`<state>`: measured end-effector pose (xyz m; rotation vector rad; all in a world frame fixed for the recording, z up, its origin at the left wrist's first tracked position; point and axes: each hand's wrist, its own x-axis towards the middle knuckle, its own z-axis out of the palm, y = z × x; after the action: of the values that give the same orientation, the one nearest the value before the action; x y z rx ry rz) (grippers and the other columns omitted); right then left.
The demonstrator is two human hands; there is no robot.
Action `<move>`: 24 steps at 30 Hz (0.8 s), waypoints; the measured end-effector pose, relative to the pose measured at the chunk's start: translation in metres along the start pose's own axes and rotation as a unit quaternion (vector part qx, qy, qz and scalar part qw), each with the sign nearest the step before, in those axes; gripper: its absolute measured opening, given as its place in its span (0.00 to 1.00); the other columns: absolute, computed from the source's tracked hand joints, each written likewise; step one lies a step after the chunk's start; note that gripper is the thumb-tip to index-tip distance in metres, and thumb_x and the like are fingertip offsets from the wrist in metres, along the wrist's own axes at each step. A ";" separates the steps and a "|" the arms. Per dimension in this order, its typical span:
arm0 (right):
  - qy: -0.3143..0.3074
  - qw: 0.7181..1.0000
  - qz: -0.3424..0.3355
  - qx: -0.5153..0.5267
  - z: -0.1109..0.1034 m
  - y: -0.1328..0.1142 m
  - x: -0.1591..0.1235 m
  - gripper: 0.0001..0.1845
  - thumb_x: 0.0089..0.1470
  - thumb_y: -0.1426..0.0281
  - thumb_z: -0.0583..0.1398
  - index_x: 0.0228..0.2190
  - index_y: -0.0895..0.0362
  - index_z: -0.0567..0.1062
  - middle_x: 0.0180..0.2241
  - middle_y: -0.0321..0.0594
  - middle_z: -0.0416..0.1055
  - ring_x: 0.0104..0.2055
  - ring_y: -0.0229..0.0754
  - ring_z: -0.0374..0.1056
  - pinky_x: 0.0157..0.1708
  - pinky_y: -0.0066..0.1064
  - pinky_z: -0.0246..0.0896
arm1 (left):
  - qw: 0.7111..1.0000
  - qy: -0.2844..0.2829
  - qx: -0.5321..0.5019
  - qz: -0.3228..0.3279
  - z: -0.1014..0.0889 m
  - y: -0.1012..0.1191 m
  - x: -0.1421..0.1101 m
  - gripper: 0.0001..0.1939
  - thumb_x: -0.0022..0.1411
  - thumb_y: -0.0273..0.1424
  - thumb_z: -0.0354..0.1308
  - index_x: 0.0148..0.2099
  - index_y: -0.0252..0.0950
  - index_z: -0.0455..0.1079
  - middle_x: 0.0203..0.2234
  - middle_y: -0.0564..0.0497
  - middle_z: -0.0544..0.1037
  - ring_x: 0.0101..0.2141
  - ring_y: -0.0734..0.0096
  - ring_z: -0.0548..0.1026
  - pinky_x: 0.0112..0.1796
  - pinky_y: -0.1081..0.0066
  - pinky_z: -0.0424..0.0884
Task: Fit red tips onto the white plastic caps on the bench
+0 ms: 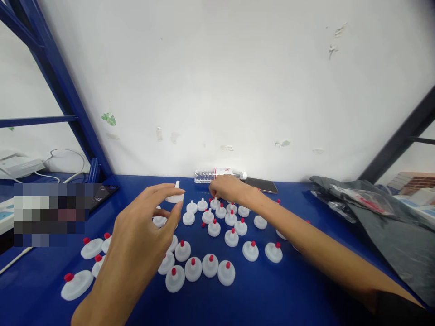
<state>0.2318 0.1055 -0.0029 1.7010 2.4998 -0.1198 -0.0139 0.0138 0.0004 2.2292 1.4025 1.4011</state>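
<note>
My left hand (142, 226) is raised over the blue table (272, 294) and pinches a white plastic cap (175, 195) with a bare nozzle between thumb and fingertips. My right hand (226, 186) reaches to the back of the table, fingers curled down onto a small red tip (212, 197) among the caps; I cannot make out whether it grips it. Several white caps with red tips (210, 264) stand in rows on the table between and below both hands.
A clear water bottle (220, 174) lies along the white wall, with a dark phone (261, 184) beside it. Grey plastic bags (380, 217) cover the right side. Another phone (103, 192) and white cables (64, 158) sit at left by a blue frame post (68, 95).
</note>
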 end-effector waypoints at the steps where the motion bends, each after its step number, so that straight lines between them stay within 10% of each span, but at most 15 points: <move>1: 0.004 1.000 0.000 0.007 -0.001 0.001 -0.001 0.17 0.67 0.62 0.63 0.53 0.57 0.75 0.53 0.46 0.74 0.50 0.47 0.74 0.49 0.45 0.74 | 1.000 -0.004 0.002 -0.002 0.000 -0.001 0.000 0.11 0.67 0.42 0.60 0.48 0.49 0.79 0.52 0.55 0.81 0.31 0.71 0.83 0.32 0.72 0.78; 9: 0.113 0.973 -0.089 0.183 -0.039 -0.011 -0.025 0.11 0.67 0.63 0.62 0.43 0.57 0.81 0.43 0.42 0.81 0.45 0.42 0.76 0.47 0.33 0.69 | 0.999 -0.022 0.019 0.014 0.002 -0.001 0.001 0.10 0.66 0.40 0.57 0.46 0.48 0.78 0.46 0.56 0.84 0.30 0.70 0.84 0.27 0.73 0.75; 16: 0.160 0.841 -0.217 0.470 -0.055 -0.044 -0.043 0.11 0.60 0.61 0.67 0.40 0.56 0.82 0.41 0.40 0.81 0.44 0.40 0.75 0.43 0.31 0.68 | 0.998 -0.030 -0.020 -0.042 -0.001 0.006 0.001 0.14 0.63 0.42 0.62 0.50 0.48 0.71 0.46 0.57 0.83 0.32 0.67 0.85 0.29 0.73 0.79; 24: 0.111 0.797 -0.211 0.555 -0.052 -0.049 -0.041 0.09 0.59 0.64 0.69 0.39 0.57 0.82 0.35 0.40 0.82 0.40 0.39 0.77 0.37 0.29 0.67 | 0.999 -0.024 -0.027 -0.028 -0.001 0.006 0.000 0.26 0.65 0.43 0.62 0.64 0.57 0.68 0.45 0.58 0.84 0.31 0.67 0.85 0.30 0.70 0.81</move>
<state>0.1983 0.0560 0.0541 1.2933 3.1765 -1.8365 -0.0105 0.0102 0.0041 2.1585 1.3833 1.3414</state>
